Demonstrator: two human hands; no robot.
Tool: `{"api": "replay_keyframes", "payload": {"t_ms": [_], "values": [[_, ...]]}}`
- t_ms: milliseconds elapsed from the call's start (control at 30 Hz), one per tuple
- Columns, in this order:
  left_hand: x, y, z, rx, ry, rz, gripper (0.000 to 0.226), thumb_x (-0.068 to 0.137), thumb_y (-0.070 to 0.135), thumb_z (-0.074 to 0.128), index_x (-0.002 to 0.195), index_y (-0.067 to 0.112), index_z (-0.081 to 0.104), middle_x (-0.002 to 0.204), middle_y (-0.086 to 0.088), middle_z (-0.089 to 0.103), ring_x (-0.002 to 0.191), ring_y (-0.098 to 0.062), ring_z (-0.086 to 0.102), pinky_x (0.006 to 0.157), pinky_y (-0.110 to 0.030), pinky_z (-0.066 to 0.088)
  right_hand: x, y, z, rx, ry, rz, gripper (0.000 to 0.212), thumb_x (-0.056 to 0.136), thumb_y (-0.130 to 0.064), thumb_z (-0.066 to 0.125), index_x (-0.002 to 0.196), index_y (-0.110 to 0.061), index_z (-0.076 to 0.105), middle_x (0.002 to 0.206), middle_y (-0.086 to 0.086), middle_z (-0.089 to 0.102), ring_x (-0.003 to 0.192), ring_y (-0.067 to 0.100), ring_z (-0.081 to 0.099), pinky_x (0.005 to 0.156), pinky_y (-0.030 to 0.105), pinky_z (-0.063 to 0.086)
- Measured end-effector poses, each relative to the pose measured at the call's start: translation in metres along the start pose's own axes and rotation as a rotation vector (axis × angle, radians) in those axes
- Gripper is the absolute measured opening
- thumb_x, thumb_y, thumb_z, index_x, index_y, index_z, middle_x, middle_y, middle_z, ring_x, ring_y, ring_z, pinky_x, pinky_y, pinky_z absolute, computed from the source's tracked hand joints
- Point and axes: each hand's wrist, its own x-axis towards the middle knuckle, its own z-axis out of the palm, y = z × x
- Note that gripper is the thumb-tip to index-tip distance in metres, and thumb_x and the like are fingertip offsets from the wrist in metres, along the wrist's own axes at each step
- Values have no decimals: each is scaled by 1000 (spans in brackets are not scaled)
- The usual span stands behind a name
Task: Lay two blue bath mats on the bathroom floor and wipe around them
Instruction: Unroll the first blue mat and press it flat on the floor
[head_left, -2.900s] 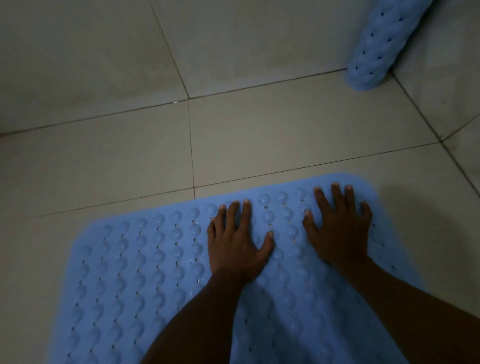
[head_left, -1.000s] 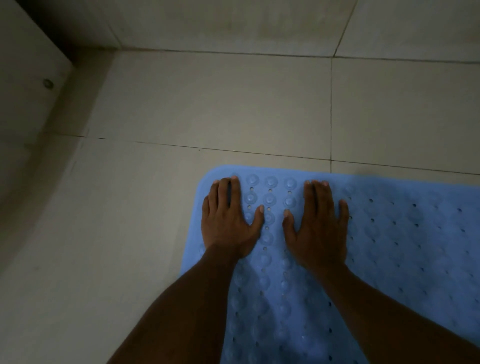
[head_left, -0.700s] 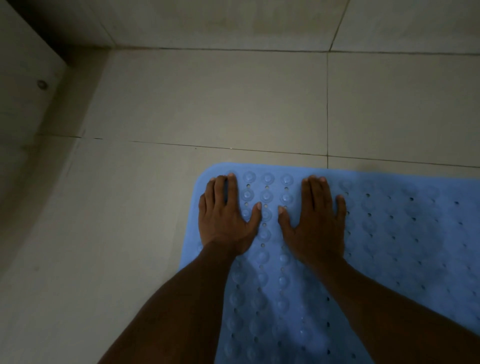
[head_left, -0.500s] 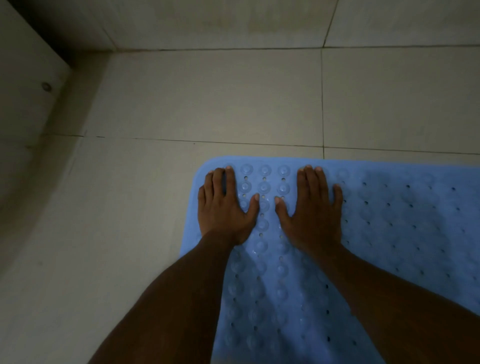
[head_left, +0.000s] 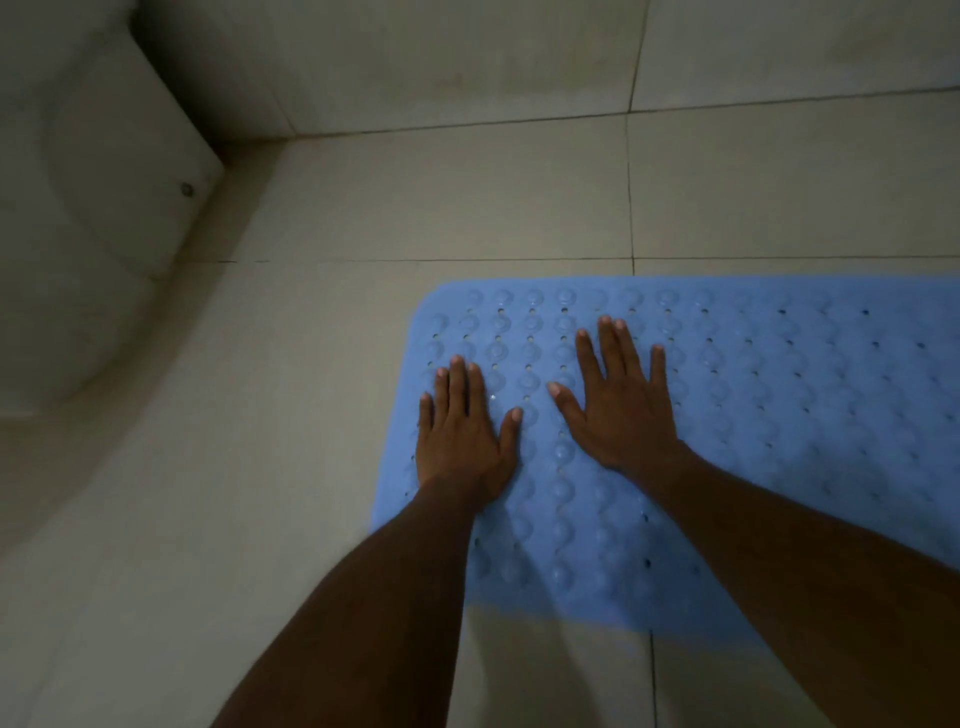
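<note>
A blue bath mat (head_left: 779, 415) with rows of round bumps and small holes lies flat on the tiled floor, running off the right edge of the view. My left hand (head_left: 462, 431) presses flat on the mat near its left edge, fingers straight. My right hand (head_left: 618, 400) presses flat beside it, a little farther forward, fingers spread. The second mat is out of view.
A pale toilet base (head_left: 104, 208) with a bolt cap (head_left: 186, 189) stands at the left. The tiled wall (head_left: 467, 57) meets the floor at the back. Beige floor tiles (head_left: 415, 197) lie between mat and wall.
Both hands slid back from the mat's far edge toward me, the left more than the right. My view shifted, showing the mat's near edge and more of the toilet base.
</note>
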Motion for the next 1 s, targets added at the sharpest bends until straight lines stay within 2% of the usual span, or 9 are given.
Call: {"api": "replay_keyframes", "payload": {"t_ms": [133, 267, 333, 500, 633, 800, 900, 1000], "values": [[-35, -7, 1, 6, -47, 9, 82, 101, 64, 19, 162, 16, -8, 170, -3, -16, 156, -22, -16, 127, -43, -5, -67, -5, -4, -5, -4, -43, 70, 100, -57, 25, 156, -17, 30, 165, 13, 21, 154, 28, 17, 120, 59, 17], [-61, -14, 7, -1, -45, 35, 90, 89, 71, 0, 163, 20, -8, 169, 0, -17, 156, -22, -16, 127, -41, -5, -107, -13, -6, 20, 9, -47, 65, 99, -53, 33, 154, -19, 36, 164, 14, 24, 152, 31, 21, 119, 60, 19], [-64, -19, 9, 0, -46, 64, 90, 88, 70, -1, 163, 21, -7, 170, 1, -16, 156, -22, -15, 126, -40, -5, -117, -18, -6, 25, 27, -67, 62, 99, -52, 37, 154, -23, 38, 164, 13, 25, 152, 32, 22, 118, 62, 19], [-59, -31, 5, 25, 0, 97, 81, 98, 64, 13, 163, 17, 2, 171, -1, -1, 157, -22, -7, 127, -40, 0, -108, -26, -8, 34, 54, -79, 57, 97, -50, 43, 149, -27, 45, 160, 12, 35, 151, 31, 26, 117, 61, 20], [-55, -33, 14, 7, 56, 98, 79, 99, 61, 17, 163, 17, 10, 171, -2, 7, 158, -23, -3, 127, -45, 8, -97, -34, -6, 25, 91, -89, 59, 96, -49, 46, 150, -25, 43, 157, 9, 40, 150, 31, 28, 117, 60, 22], [-58, -34, 18, 34, 87, 160, 68, 101, 57, 27, 163, 34, 13, 171, -4, 9, 158, -28, 1, 126, -47, 9, -91, -34, -10, 5, 190, -130, 57, 91, -41, 52, 146, -26, 50, 149, 8, 51, 141, 37, 42, 107, 59, 32], [-57, -35, 15, 40, 75, 158, 67, 100, 58, 30, 162, 39, 14, 171, -4, 9, 158, -29, 2, 125, -48, 10, -77, -40, -17, -27, 105, -130, 63, 83, -39, 55, 145, -31, 50, 143, 4, 56, 130, 40, 48, 95, 55, 35], [-56, -33, 14, 37, 71, 138, 70, 97, 60, 36, 161, 41, 15, 170, -4, 14, 157, -29, 8, 124, -48, 16, -74, -43, -23, -38, 30, -102, 66, 80, -40, 56, 146, -34, 48, 142, 3, 55, 130, 40, 45, 93, 54, 34]]}}
